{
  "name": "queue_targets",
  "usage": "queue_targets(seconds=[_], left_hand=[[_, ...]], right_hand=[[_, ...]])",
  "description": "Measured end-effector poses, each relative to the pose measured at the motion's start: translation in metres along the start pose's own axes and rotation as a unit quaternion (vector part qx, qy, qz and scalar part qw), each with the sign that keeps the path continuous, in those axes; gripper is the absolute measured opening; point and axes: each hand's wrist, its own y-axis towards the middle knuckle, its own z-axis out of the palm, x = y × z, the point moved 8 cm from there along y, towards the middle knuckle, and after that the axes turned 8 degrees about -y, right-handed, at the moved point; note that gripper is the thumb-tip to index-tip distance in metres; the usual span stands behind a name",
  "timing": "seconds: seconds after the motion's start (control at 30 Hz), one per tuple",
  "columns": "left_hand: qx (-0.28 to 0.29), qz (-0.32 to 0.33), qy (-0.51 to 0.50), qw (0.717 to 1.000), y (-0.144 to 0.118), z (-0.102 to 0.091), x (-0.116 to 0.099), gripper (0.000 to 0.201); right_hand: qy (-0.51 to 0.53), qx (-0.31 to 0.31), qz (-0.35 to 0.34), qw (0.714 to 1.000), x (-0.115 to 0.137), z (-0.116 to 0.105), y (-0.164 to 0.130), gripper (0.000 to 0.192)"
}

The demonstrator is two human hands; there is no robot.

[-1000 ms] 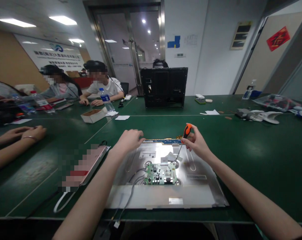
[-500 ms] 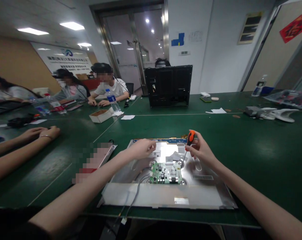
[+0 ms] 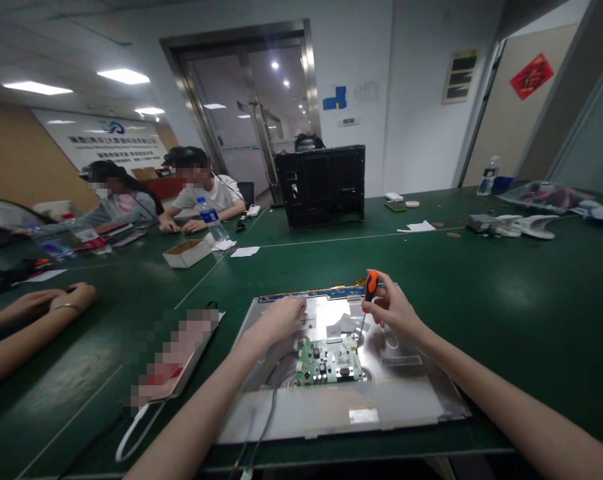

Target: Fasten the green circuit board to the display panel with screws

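My right hand (image 3: 397,311) is closed around an orange and black screwdriver (image 3: 372,285). The screwdriver's thin shaft slants down, its tip at the upper right corner of a green circuit board (image 3: 326,362). That board sits in the middle of a silver display panel (image 3: 406,400) lying flat on the table. Over the panel's upper left part is my left hand (image 3: 284,316), its fingers curled together; whether they pinch anything is hidden. Grey cables (image 3: 272,403) run from the board's left side towards the table's near edge.
Left of the panel lies a pixelated pinkish object (image 3: 181,347) with a white strap. A co-worker's hands (image 3: 74,301) rest at far left. Further back are a small open box (image 3: 187,254), a water bottle (image 3: 211,220), a black monitor frame (image 3: 321,187) and a white-handled tool (image 3: 511,226).
The head view has turned right, so the scene shifts left and slightly down. My right hand keeps the screwdriver at the board's corner. My left hand stays over the panel, fingers curled.
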Motion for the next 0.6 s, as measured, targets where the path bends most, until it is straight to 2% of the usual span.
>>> queue_targets(seconds=[0.27, 0.43, 0.6], left_hand=[[0.014, 0.041, -0.063, 0.997, -0.003, 0.012, 0.004, 0.024], [0.03, 0.044, -0.14, 0.989, -0.01, 0.015, 0.005, 0.017], [0.034, 0.057, -0.173, 0.983, -0.009, 0.015, 0.007, 0.01]], right_hand=[[0.026, -0.012, 0.001, 1.0, 0.005, 0.002, 0.0, 0.076], [0.021, -0.012, -0.002, 1.0, 0.002, 0.003, 0.0, 0.072], [0.022, -0.021, -0.004, 1.0, -0.001, 0.001, 0.001, 0.072]])
